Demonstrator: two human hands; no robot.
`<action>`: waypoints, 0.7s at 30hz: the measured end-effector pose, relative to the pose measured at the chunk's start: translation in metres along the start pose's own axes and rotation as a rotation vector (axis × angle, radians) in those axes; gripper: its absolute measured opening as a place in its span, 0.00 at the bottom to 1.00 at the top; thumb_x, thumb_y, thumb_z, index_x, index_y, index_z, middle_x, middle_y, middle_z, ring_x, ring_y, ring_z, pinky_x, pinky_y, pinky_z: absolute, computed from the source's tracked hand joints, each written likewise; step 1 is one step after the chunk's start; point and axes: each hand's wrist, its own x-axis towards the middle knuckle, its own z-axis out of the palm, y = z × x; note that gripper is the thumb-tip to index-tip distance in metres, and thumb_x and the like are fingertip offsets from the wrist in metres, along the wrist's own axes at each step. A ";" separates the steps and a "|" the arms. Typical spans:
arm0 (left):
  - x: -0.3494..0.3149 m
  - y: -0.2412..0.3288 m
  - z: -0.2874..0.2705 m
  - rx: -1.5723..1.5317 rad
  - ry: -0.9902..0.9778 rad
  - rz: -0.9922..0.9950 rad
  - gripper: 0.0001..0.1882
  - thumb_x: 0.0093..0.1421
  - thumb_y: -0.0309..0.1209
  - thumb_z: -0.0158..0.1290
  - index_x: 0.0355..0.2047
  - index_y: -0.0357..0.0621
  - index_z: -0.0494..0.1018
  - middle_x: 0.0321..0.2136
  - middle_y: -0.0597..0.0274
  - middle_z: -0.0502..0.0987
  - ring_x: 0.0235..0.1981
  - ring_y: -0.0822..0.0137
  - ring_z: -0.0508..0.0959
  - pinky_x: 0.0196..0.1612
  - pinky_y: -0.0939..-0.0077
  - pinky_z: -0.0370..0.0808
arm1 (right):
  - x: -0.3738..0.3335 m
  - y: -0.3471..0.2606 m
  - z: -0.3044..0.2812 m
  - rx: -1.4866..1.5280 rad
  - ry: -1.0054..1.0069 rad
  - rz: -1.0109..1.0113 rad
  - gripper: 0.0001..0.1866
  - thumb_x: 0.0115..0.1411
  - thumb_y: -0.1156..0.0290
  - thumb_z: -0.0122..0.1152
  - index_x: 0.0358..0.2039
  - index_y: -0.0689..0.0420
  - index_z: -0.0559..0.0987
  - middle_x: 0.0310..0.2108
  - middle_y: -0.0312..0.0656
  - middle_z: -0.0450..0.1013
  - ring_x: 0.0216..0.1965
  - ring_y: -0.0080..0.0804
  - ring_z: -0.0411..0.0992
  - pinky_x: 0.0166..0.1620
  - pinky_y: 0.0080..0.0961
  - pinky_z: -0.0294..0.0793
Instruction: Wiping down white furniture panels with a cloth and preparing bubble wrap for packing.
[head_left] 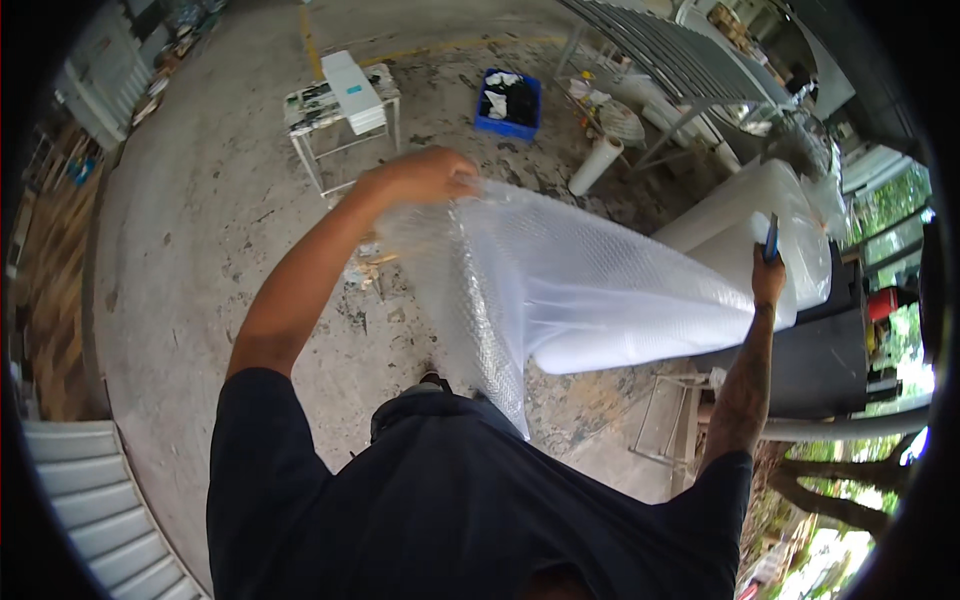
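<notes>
A wide sheet of clear bubble wrap (610, 245) stretches in front of me, between my two arms. My left hand (425, 175) is closed on its far left edge and holds it up, so the near part hangs down in folds. Out to the right, my right hand (768, 278) grips a blue utility knife (771, 240) that points upward. That hand is beside the right end of the sheet; whether it touches the wrap I cannot tell. Just beyond it stands a big roll of wrap (735, 205), partly covered by loose clear plastic.
A small white-legged table (392, 105) with a pale box (352, 92) stands at the far left. Beyond the sheet are a blue crate (508, 128) of dark and white items and an upright white roll (597, 165). A slatted metal rack (670, 50) stands far right.
</notes>
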 end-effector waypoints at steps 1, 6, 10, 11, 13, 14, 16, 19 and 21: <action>-0.004 -0.007 0.004 0.003 -0.015 0.033 0.14 0.64 0.36 0.58 0.45 0.40 0.77 0.36 0.56 0.79 0.37 0.64 0.78 0.41 0.68 0.74 | -0.004 0.012 -0.008 0.046 0.008 -0.037 0.23 0.61 0.49 0.63 0.38 0.60 0.82 0.33 0.54 0.81 0.34 0.50 0.80 0.35 0.42 0.75; -0.026 -0.040 0.019 -0.293 0.054 -0.124 0.15 0.65 0.37 0.57 0.45 0.39 0.76 0.36 0.55 0.80 0.38 0.66 0.78 0.42 0.69 0.74 | -0.067 -0.056 -0.057 0.749 0.000 0.102 0.17 0.68 0.59 0.60 0.44 0.63 0.80 0.19 0.28 0.69 0.22 0.14 0.69 0.25 0.15 0.65; -0.006 -0.030 0.021 -0.271 0.374 0.026 0.16 0.66 0.40 0.56 0.44 0.38 0.76 0.34 0.55 0.81 0.34 0.67 0.78 0.39 0.70 0.75 | -0.160 -0.084 -0.101 0.721 -0.124 0.250 0.14 0.67 0.59 0.62 0.35 0.59 0.79 0.18 0.29 0.68 0.18 0.15 0.64 0.21 0.15 0.62; -0.001 -0.029 0.017 -0.238 0.444 0.075 0.19 0.66 0.43 0.56 0.45 0.39 0.76 0.33 0.55 0.81 0.32 0.66 0.79 0.38 0.70 0.75 | -0.187 -0.096 -0.096 0.703 -0.103 0.295 0.14 0.67 0.59 0.62 0.34 0.58 0.78 0.17 0.28 0.67 0.17 0.15 0.63 0.20 0.16 0.61; 0.007 -0.033 0.011 -0.190 0.408 0.010 0.18 0.65 0.42 0.57 0.44 0.39 0.77 0.34 0.55 0.82 0.31 0.67 0.79 0.38 0.71 0.75 | -0.226 -0.112 -0.087 0.636 -0.190 0.476 0.14 0.66 0.59 0.63 0.42 0.58 0.80 0.19 0.29 0.67 0.18 0.15 0.63 0.23 0.14 0.64; 0.006 -0.039 0.007 -0.148 0.387 -0.029 0.17 0.65 0.41 0.57 0.44 0.38 0.78 0.35 0.55 0.82 0.31 0.67 0.79 0.38 0.72 0.75 | -0.240 -0.124 -0.083 0.687 -0.288 0.508 0.15 0.65 0.60 0.64 0.43 0.59 0.78 0.20 0.29 0.67 0.19 0.15 0.64 0.23 0.15 0.65; 0.003 -0.046 -0.002 -0.177 0.366 0.064 0.15 0.65 0.37 0.58 0.44 0.38 0.78 0.35 0.54 0.82 0.32 0.67 0.80 0.38 0.73 0.75 | -0.264 -0.131 -0.075 0.891 -0.375 0.567 0.16 0.64 0.62 0.63 0.46 0.59 0.76 0.23 0.31 0.67 0.20 0.16 0.65 0.23 0.17 0.66; 0.002 -0.043 -0.005 -0.140 0.347 0.132 0.14 0.64 0.34 0.59 0.43 0.36 0.78 0.33 0.56 0.82 0.32 0.70 0.79 0.38 0.75 0.75 | -0.291 -0.136 -0.071 1.184 -0.375 0.656 0.14 0.64 0.67 0.56 0.48 0.58 0.71 0.24 0.35 0.67 0.20 0.22 0.67 0.23 0.22 0.69; -0.013 -0.040 -0.013 -0.110 0.336 0.163 0.14 0.64 0.34 0.58 0.43 0.36 0.78 0.32 0.57 0.82 0.31 0.70 0.78 0.38 0.75 0.75 | -0.294 -0.150 -0.075 1.317 -0.462 0.711 0.16 0.62 0.72 0.51 0.51 0.56 0.68 0.27 0.39 0.68 0.23 0.27 0.69 0.26 0.26 0.70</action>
